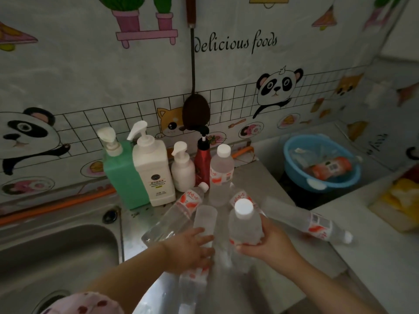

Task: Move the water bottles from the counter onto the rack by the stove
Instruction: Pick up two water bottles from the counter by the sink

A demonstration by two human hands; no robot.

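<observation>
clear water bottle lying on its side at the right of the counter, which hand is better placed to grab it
Right: the right hand is nearer that lying clear water bottle, but holds an upright white-capped bottle. The left hand lies across other bottles.

The cartoon-patterned wall covering (68, 71) is showing "delicious foods" in black script at twelve o'clock. The clear plastic water bottles with red-and-white labels (190, 200) are carrying red characters, too blurred to read. The white pump bottle (154, 171) at ten o'clock is wearing a small dark round mark and tiny unreadable print. A barcode is showing on the orange-labelled bottle lying in the blue plastic basin (294, 155) at two o'clock.
</observation>
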